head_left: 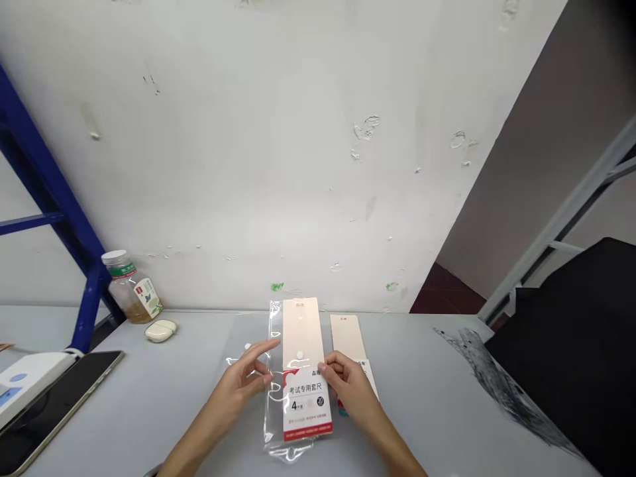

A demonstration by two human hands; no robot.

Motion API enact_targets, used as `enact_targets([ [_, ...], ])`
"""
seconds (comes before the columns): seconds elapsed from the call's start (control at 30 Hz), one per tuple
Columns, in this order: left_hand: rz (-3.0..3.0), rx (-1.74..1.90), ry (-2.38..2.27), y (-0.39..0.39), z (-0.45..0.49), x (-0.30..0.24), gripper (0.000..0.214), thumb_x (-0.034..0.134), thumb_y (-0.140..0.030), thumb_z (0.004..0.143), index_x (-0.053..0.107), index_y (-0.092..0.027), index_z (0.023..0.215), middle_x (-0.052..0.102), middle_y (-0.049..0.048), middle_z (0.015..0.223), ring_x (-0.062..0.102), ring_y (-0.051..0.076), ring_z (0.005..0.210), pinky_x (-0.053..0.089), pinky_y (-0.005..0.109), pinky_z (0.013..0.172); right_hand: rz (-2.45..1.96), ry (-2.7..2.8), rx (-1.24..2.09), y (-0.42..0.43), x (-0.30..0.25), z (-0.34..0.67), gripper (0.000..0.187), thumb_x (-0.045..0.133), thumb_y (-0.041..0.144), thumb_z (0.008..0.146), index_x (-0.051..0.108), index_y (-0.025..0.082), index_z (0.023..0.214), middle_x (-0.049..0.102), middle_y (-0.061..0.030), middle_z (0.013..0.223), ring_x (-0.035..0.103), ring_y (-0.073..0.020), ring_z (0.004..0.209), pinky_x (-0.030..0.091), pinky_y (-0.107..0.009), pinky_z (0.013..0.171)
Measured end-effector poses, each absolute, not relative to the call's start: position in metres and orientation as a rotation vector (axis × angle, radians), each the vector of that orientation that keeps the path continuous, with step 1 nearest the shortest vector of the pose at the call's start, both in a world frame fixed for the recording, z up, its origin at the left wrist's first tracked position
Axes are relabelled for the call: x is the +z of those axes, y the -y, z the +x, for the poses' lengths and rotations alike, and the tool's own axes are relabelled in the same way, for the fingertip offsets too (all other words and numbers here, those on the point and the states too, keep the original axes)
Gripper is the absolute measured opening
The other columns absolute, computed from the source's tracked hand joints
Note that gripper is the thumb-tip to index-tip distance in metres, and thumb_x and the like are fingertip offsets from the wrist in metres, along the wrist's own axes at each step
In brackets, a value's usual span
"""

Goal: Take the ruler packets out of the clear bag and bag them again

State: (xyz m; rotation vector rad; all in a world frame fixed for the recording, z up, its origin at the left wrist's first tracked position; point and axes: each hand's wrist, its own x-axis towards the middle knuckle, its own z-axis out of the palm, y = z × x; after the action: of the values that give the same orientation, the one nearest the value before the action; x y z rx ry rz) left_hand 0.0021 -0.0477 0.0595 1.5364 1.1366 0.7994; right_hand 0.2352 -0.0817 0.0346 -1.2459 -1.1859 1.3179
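A clear plastic pouch (274,424) stands in front of me, with its flap end towards the wall. A cream card (301,328) with a white-and-red ruler-set label (303,407) is in or against it; I cannot tell which. My left hand (243,377) is at the pouch's left edge, thumb and middle finger closing on the plastic, index finger stretched. With thumb and fingers, my right hand (350,384) pinches the card's right edge. Behind that hand lies a second similar ruler-set pack (348,334), partly hidden. Another clear plastic sheet (238,338) lies behind my left hand.
At left stand a clear jar (132,288) with a white lid, a small cream case (160,330), a phone (59,404) and a white power strip (30,377). A black bag (576,351) is at right. The wall (298,165) rises behind the grey table (437,411).
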Motion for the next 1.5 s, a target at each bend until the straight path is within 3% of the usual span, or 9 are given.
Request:
enact_targets([
  [0.13, 1.545, 0.89, -1.296, 0.039, -0.012, 0.055, 0.055, 0.06, -0.048, 0.077, 0.06, -0.029, 0.129, 0.064, 0.0028, 0.09, 0.059, 0.021, 0.084, 0.051, 0.033, 0.079, -1.328, 1.128, 1.17, 0.072, 0.024, 0.252, 0.043, 0.062, 0.063, 0.075, 0.056, 0.021, 0.075, 0.052, 0.0053, 0.058, 0.044, -0.0117, 0.052, 0.033, -0.025, 0.051],
  [0.23, 1.554, 0.912, -1.404, 0.03, -0.03, 0.056, 0.056, 0.057, -0.05, 0.076, 0.06, -0.031, 0.129, 0.064, 0.0014, 0.083, 0.06, 0.022, 0.082, 0.05, 0.034, 0.079, -1.411, 1.087, 1.067, 0.068, 0.019, 0.275, 0.039, 0.062, 0.057, 0.075, 0.059, 0.022, 0.09, 0.044, 0.0085, 0.051, 0.048, -0.0146, 0.053, 0.038, -0.028, 0.055],
  [0.43, 1.589, 0.845, -1.62, 0.015, -0.063, 0.045, 0.056, 0.052, -0.048, 0.075, 0.058, -0.029, 0.128, 0.065, 0.0011, 0.081, 0.059, 0.022, 0.07, 0.051, 0.036, 0.075, -1.729, 1.207, 0.911, 0.066, 0.014, 0.313, 0.049, 0.05, 0.05, 0.079, 0.055, 0.021, 0.118, 0.06, 0.003, 0.059, 0.062, -0.024, 0.067, 0.045, -0.033, 0.063],
  [0.53, 1.702, 0.862, -1.682, 0.01, -0.071, 0.03, 0.056, 0.048, -0.042, 0.075, 0.054, -0.027, 0.128, 0.063, 0.0059, 0.121, 0.061, 0.023, 0.083, 0.052, 0.035, 0.076, -1.806, 1.243, 0.854, 0.066, 0.011, 0.319, 0.046, 0.05, 0.047, 0.079, 0.058, 0.022, 0.116, 0.061, 0.0018, 0.06, 0.063, -0.0251, 0.07, 0.045, -0.034, 0.064],
  [0.6, 1.777, 0.843, -1.745, 0.009, -0.073, 0.021, 0.056, 0.043, -0.039, 0.078, 0.05, -0.023, 0.131, 0.058, 0.0083, 0.13, 0.061, 0.025, 0.091, 0.051, 0.037, 0.081, -1.852, 1.254, 0.826, 0.067, 0.009, 0.32, 0.04, 0.05, 0.044, 0.078, 0.062, 0.023, 0.11, 0.063, -0.0003, 0.064, 0.063, -0.0254, 0.071, 0.044, -0.034, 0.064],
  [0.87, 1.75, 0.618, -1.951, 0.014, -0.064, 0.025, 0.061, 0.042, -0.051, 0.083, 0.049, -0.018, 0.134, 0.064, 0.0138, 0.112, 0.051, 0.036, 0.12, 0.047, 0.046, 0.091, -1.96, 1.24, 0.732, 0.07, 0.006, 0.321, 0.035, 0.052, 0.044, 0.079, 0.065, 0.023, 0.104, 0.07, -0.0079, 0.09, 0.064, -0.0274, 0.087, 0.045, -0.034, 0.067],
  [1.0, 1.662, 0.661, -1.898, 0.016, -0.06, 0.029, 0.069, 0.044, -0.062, 0.079, 0.051, -0.019, 0.133, 0.063, 0.0141, 0.109, 0.057, 0.034, 0.114, 0.047, 0.047, 0.092, -1.916, 1.216, 0.742, 0.068, 0.007, 0.32, 0.036, 0.05, 0.045, 0.081, 0.065, 0.024, 0.105, 0.07, -0.0102, 0.109, 0.064, -0.0277, 0.101, 0.048, -0.034, 0.074],
  [1.2, 1.62, 0.722, -1.836, 0.016, -0.059, 0.026, 0.069, 0.05, -0.064, 0.076, 0.053, -0.02, 0.13, 0.062, 0.0134, 0.113, 0.063, 0.032, 0.105, 0.049, 0.047, 0.092, -1.745, 1.218, 0.875, 0.064, 0.006, 0.317, 0.03, 0.052, 0.043, 0.081, 0.066, 0.025, 0.101, 0.072, -0.0095, 0.112, 0.066, -0.0267, 0.104, 0.052, -0.035, 0.079],
  [1.5, 1.628, 0.697, -1.671, 0.027, -0.036, 0.031, 0.07, 0.054, -0.063, 0.075, 0.051, -0.02, 0.13, 0.06, 0.0149, 0.124, 0.056, 0.033, 0.119, 0.046, 0.044, 0.098, -1.531, 1.215, 1.106, 0.065, 0.006, 0.301, 0.034, 0.056, 0.044, 0.081, 0.065, 0.021, 0.105, 0.07, -0.0105, 0.115, 0.063, -0.0267, 0.11, 0.054, -0.035, 0.082],
])
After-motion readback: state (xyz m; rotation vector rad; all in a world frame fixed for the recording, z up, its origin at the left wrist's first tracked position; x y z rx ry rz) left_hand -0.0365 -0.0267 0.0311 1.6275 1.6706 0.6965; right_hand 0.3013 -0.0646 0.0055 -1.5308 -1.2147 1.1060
